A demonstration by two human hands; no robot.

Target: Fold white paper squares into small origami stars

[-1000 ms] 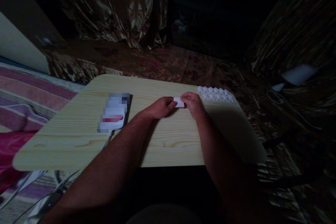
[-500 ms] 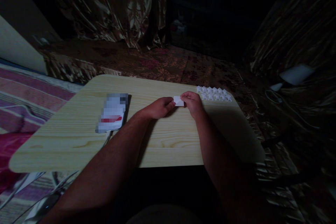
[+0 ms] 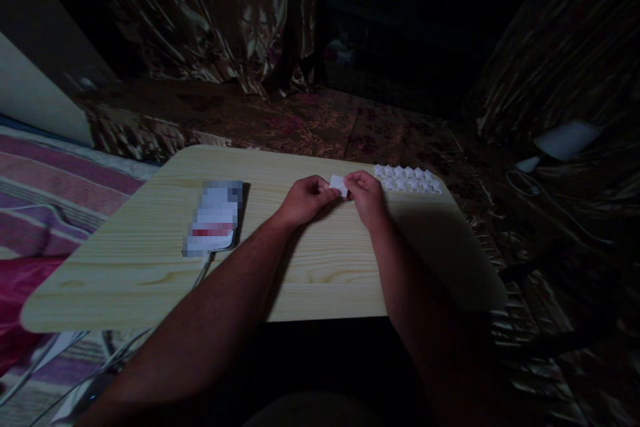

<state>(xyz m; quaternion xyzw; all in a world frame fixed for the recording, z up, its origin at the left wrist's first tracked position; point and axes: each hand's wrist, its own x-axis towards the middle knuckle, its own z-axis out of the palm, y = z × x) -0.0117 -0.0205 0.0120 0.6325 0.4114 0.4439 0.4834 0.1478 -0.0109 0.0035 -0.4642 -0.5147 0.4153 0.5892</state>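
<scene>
Striped bedding [image 3: 30,177] fills the left of the frame, beyond the slanting left edge of the counter [image 3: 125,267]. Wood grain shows from there to a pixelated pale slab [image 3: 213,217] left of centre, its cable [image 3: 201,273] running toward the near edge. More wood separates it from the left hand [image 3: 306,200], fingers pinched on a small white paper piece [image 3: 339,185] just right of centre. The right hand [image 3: 367,193] has its fingers clamped on the paper's right side; white folded stars [image 3: 410,174] sit near the far right corner.
</scene>
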